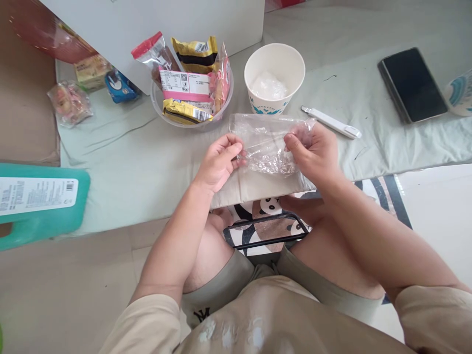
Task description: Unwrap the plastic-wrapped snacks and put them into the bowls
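A clear plastic bag (263, 142) is stretched between my two hands above the front edge of the cloth-covered surface. My left hand (221, 160) pinches its left side with thumb and fingers. On the other side, my right hand (313, 147) is closed on the bag's upper right part. Just beyond the bag stands a white paper cup (267, 105) with a blue pattern, and crumpled clear plastic (268, 85) lies in it. To the left, a clear round bowl (158, 105) holds several wrapped snacks (186, 86). Nearest my right hand is a white utility knife (332, 121).
A dark phone (413, 83) and another patterned cup (460, 93) are at the right. Behind the bowl stands a large white box (177, 19). More wrapped snacks (70, 103) lie at the left, and a teal jug (79, 201) is at the left edge.
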The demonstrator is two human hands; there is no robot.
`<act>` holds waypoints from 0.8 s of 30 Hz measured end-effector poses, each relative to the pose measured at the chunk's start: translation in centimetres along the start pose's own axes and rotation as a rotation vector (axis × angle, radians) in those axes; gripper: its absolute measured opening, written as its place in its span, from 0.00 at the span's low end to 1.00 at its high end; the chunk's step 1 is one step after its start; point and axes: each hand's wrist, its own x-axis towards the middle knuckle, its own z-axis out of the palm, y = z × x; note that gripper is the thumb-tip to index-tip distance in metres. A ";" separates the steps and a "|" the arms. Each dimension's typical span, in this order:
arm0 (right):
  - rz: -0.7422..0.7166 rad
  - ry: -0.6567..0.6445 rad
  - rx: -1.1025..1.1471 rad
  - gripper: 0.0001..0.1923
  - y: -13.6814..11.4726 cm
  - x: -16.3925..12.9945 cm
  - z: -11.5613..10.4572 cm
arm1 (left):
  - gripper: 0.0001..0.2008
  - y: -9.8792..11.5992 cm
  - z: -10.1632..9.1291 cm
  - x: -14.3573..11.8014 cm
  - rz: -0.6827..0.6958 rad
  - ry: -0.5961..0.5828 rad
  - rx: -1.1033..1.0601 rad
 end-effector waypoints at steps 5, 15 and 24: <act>0.004 0.001 -0.054 0.19 -0.2 -0.1 0.1 | 0.18 0.1 0.3 -0.1 -0.065 0.029 0.074; -0.023 0.038 -0.023 0.17 0.4 0.2 -0.2 | 0.15 0.3 0.2 0.1 0.033 0.093 0.097; -0.051 0.016 -0.123 0.21 0.0 -0.1 -0.1 | 0.11 0.2 0.0 -0.1 -0.073 -0.039 0.226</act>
